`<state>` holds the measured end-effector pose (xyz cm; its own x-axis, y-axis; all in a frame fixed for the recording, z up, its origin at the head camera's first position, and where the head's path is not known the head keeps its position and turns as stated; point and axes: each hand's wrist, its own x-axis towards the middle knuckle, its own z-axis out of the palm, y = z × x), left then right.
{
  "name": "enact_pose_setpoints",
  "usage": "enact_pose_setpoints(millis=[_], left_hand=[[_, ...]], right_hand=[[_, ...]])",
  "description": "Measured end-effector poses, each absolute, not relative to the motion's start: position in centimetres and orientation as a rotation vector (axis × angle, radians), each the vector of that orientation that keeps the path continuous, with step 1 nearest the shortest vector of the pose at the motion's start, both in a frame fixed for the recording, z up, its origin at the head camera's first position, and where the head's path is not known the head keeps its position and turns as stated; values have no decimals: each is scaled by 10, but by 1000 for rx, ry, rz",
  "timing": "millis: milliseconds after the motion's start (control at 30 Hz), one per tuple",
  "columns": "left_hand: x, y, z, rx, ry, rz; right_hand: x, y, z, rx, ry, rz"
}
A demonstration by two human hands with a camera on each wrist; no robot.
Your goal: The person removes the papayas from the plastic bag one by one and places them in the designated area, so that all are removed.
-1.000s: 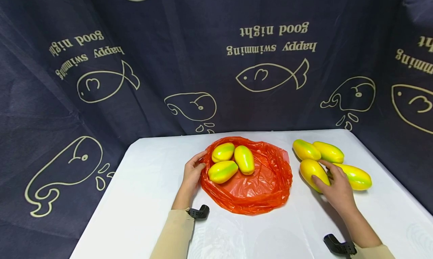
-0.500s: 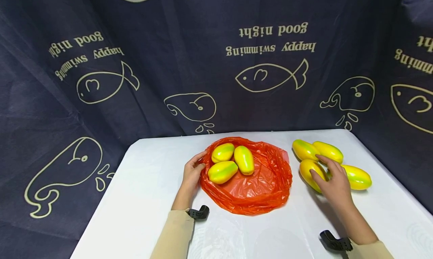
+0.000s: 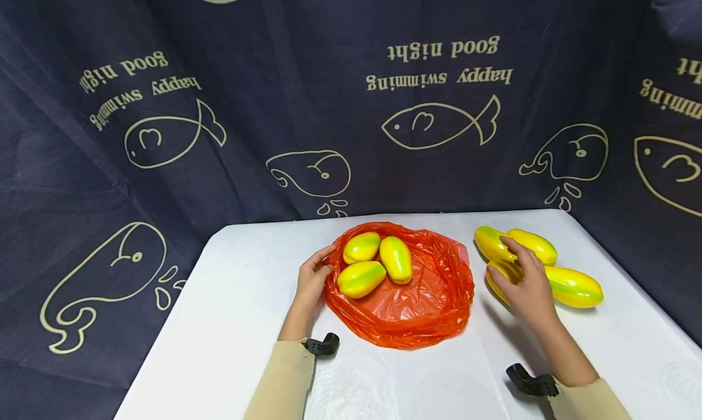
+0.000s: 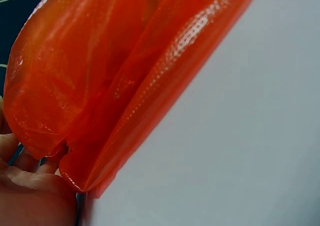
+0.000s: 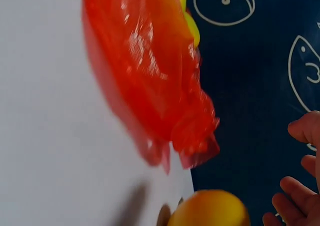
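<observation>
A red plastic bag [image 3: 406, 307] lies spread on the table with its mouth up, and 3 yellow-green oval fruits [image 3: 396, 259] sit inside at its left. My left hand [image 3: 312, 281] holds the bag's left rim; in the left wrist view its fingers [image 4: 50, 166] meet the bunched red film. To the right of the bag, my right hand [image 3: 529, 292] is over the nearest loose fruit [image 3: 510, 270], its fingers spread and partly hiding it. The right wrist view shows those fingers [image 5: 295, 188] apart from a fruit [image 5: 212, 211] at the bottom edge.
Around the right hand lie more loose fruits: one fruit [image 3: 574, 288] to its right and two behind, a left one [image 3: 488, 240] and a right one [image 3: 534, 246]. A white table [image 3: 230, 322] carries everything. Dark blue printed cloth [image 3: 307, 103] hangs behind it.
My right hand has shifted left and slightly away from me over the loose fruits, which stay where they were. The left hand and the bag have not moved.
</observation>
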<state>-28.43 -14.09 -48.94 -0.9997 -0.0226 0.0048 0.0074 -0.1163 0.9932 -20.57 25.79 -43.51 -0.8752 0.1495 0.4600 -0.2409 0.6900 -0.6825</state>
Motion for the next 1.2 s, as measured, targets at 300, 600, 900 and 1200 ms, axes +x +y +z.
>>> enact_pose_setpoints(millis=[300,600,900,1200], left_hand=[[-283,-140,-487,27,-2061,-2343],[-283,-139,-486,15,-2049,-2349],[-283,-142,-487,33,-2062,-2350],[-282,-139,-485,44,-2078,-2343]], right_hand=[[-224,236,-427,59,-2441,1198],[-241,216,-427,-3,-2464,1453],[-259,203,-433,-64,-2367,1759],[-272,207,-442,-89,-2378,1737]])
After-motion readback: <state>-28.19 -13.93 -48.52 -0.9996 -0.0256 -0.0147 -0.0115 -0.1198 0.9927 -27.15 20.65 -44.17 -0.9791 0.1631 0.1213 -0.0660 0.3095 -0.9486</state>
